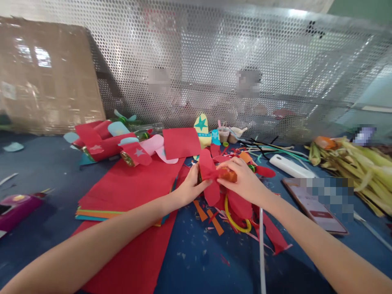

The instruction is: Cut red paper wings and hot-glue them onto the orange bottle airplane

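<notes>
1. The left hand (pixel 193 187) has its grip pinching the left side of a red paper cut-out (pixel 208 165).
2. The right hand (pixel 243 181) has its grip pinching near the cut-out's middle, fingers against an orange piece (pixel 230 175).
3. The red paper cut-out is between both hands, over the counter (pixel 196 261).
4. Left of it lies a red paper stack (pixel 131 183); orange strips (pixel 215 222) and a yellow ring (pixel 241 229) lie nearer the wearer.

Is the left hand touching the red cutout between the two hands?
Touching. In the head view, the thumb of the left hand lies against the red cutout.
</notes>
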`<state>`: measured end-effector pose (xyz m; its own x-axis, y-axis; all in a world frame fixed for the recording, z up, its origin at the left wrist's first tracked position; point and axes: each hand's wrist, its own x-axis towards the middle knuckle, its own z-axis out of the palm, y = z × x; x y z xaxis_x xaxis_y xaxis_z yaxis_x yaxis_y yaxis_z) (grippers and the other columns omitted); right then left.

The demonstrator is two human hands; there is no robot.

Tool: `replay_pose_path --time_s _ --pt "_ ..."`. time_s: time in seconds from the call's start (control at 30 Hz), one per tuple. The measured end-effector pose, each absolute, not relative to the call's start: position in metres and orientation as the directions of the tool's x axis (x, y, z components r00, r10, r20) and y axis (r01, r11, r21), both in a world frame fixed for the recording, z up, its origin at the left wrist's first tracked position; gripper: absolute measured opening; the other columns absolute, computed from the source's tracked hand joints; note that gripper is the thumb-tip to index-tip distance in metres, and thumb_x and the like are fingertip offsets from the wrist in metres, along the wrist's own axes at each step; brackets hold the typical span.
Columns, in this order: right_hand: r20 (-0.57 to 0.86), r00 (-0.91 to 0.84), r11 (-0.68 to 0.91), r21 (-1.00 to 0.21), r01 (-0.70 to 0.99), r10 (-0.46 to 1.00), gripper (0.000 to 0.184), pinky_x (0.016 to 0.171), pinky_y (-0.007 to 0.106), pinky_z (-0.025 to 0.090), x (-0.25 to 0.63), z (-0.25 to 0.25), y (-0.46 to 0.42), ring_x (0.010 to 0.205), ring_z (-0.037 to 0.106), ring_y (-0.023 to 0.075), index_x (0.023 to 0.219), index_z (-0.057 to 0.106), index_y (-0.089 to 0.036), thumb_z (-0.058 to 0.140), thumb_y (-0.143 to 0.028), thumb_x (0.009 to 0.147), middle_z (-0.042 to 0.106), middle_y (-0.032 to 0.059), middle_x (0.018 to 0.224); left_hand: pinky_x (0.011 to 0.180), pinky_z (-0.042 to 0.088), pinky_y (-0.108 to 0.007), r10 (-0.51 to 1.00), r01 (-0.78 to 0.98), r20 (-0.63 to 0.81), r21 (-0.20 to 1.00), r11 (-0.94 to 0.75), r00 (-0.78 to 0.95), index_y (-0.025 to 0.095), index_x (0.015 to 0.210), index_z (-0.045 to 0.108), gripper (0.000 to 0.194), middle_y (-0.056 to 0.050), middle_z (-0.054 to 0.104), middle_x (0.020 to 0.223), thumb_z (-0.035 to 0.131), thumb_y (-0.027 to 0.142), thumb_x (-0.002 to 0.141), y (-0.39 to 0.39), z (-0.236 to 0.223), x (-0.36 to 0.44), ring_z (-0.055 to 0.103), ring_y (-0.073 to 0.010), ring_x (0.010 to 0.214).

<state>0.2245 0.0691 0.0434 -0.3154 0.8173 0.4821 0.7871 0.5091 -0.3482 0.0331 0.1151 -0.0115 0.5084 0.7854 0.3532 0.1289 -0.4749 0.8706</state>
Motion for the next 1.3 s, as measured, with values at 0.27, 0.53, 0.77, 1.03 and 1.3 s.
replay_pose_path --time_s 0.27,0.53,0.77,1.03,1.3 --pt "0.519 -0.303 0.516 -0.334 0.788 0.799 0.012 0.076 0.037 0.048 0.217 0.040 0.080 0.081 0.055 0.0217 0.073 0.062 -0.020 0.068 -0.011 0.078 0.054 0.0032 0.080 0.109 0.035 -0.044 0.809 0.123 0.297 0.904 -0.409 0.507 0.022 0.130 0.036 0.045 -0.010 0.047 0.136 0.043 0.037 0.089 0.114 -0.006 0.034 0.039 -0.0240 0.132" --pt "0.547 -0.335 0.552 -0.297 0.779 0.767 0.007 0.080 0.039 0.047 0.216 0.038 0.081 0.084 0.054 0.0238 0.078 0.064 -0.017 0.066 -0.011 0.079 0.057 0.0055 0.082 0.111 0.032 -0.046 0.805 0.140 0.285 0.902 -0.409 0.521 0.016 0.128 0.036 0.048 -0.014 0.046 0.133 0.047 0.039 0.088 0.114 -0.008 0.031 0.039 -0.0281 0.131" --pt "0.536 -0.364 0.580 -0.315 0.751 0.762 0.012 0.076 0.035 0.048 0.218 0.039 0.075 0.081 0.056 0.0201 0.084 0.070 -0.020 0.068 -0.009 0.079 0.057 0.0034 0.080 0.110 0.032 -0.049 0.787 0.111 0.309 0.897 -0.427 0.533 0.016 0.129 0.035 0.058 -0.016 0.044 0.134 0.060 0.039 0.081 0.119 -0.014 0.031 0.039 -0.0309 0.131" --pt "0.528 -0.334 0.548 -0.322 0.772 0.781 0.024 0.084 0.039 0.047 0.236 0.070 0.065 0.092 0.058 0.0221 0.103 0.068 -0.022 0.063 -0.011 0.083 0.062 0.0058 0.092 0.106 0.039 -0.044 0.843 0.054 0.278 0.939 -0.339 0.461 0.020 0.124 0.042 0.047 -0.011 0.053 0.129 0.057 0.038 0.083 0.115 -0.009 0.034 0.044 -0.0295 0.127" --pt "0.619 -0.116 0.448 -0.412 0.793 0.776 0.012 0.075 0.030 0.049 0.259 0.099 0.031 0.083 0.063 0.0173 0.093 0.068 -0.022 0.057 -0.022 0.087 0.066 0.0029 0.090 0.088 0.051 -0.036 0.918 0.033 0.304 0.946 -0.323 0.253 0.025 0.123 0.029 0.043 -0.007 0.057 0.113 0.050 0.033 0.087 0.120 -0.003 0.030 0.061 -0.0211 0.103"
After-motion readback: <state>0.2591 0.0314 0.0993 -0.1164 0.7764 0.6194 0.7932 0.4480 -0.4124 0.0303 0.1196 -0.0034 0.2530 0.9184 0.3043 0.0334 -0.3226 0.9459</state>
